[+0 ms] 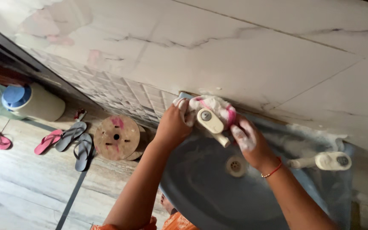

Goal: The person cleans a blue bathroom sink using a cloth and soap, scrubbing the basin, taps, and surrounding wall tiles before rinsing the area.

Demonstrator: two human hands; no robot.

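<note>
A grey-blue wash basin [201, 187] hangs on a marbled tile wall, its drain [236, 165] in the middle. A cream plastic tap [211, 124] sticks out at the basin's back rim. A white and pink soapy cloth [216, 105] is wrapped behind and around this tap. My left hand [173, 125] grips the cloth's left end, just left of the tap. My right hand [248, 142], smeared with white lather, holds the cloth's right end beside the tap's spout. A red thread is on my right wrist.
A second cream tap [326, 161] sits at the basin's right. On the floor at left lie a round wooden spool [116, 137], grey slippers [76, 142], pink slippers [47, 141] and a cream container with a blue lid [33, 102].
</note>
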